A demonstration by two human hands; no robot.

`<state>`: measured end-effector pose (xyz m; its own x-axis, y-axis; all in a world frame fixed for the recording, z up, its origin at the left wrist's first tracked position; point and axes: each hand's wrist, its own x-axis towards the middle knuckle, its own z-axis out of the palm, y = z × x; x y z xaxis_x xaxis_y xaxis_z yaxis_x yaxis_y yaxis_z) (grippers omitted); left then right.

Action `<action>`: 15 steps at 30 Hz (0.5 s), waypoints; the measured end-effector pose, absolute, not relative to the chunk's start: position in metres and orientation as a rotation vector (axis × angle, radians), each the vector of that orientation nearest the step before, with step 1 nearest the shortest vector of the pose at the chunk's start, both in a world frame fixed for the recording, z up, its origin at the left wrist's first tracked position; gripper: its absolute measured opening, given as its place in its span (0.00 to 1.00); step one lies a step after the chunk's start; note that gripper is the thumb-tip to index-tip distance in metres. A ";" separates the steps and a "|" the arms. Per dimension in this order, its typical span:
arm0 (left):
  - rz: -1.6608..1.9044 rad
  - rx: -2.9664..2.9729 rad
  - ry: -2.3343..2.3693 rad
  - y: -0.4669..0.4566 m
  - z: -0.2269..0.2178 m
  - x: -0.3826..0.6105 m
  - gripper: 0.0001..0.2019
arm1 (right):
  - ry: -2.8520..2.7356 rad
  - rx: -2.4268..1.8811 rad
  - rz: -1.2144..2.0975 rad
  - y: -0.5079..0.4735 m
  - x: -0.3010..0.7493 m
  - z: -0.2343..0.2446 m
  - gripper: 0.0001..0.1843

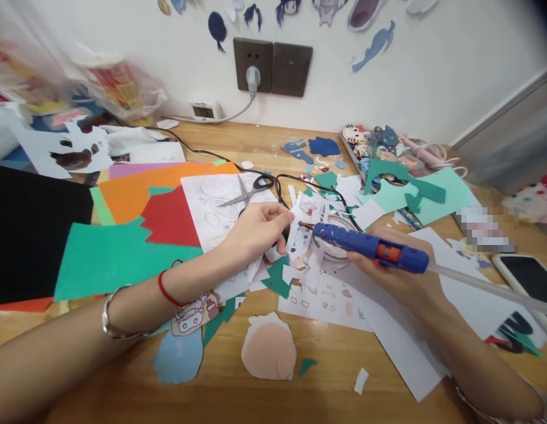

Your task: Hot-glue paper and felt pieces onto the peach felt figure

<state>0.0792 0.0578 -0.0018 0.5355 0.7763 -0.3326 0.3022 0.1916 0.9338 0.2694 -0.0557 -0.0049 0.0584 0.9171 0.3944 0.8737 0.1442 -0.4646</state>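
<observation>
My right hand (388, 268) is wrapped round a blue hot glue gun (370, 247) with a clear glue stick (489, 288) poking out of its back. The gun's nozzle points left, close to the fingertips of my left hand (255, 229). My left hand is closed in a pinch on something small I cannot make out, just above a printed paper cutout (302, 235). A red string and a silver bangle circle my left wrist.
Scissors (249, 191) lie on a line-drawing sheet behind my left hand. Coloured sheets, orange, red (171, 221), green and black, cover the left. A peach cutout (268, 350) lies near me. A phone (527, 280) sits at the right. A black cord runs to the wall socket (253, 65).
</observation>
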 end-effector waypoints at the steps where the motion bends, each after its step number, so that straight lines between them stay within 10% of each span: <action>1: 0.428 1.392 1.017 0.058 -0.002 0.079 0.09 | -1.806 -1.715 0.086 -0.056 0.269 -0.005 0.20; 15: 0.442 1.413 1.023 0.057 -0.002 0.079 0.09 | -1.864 -1.728 0.051 -0.055 0.268 -0.008 0.21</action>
<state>0.0794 0.0567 -0.0022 0.5291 0.7871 -0.3171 0.3082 0.1699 0.9360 0.2677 -0.0555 -0.0075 0.0175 0.9213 0.3885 0.8986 0.1559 -0.4102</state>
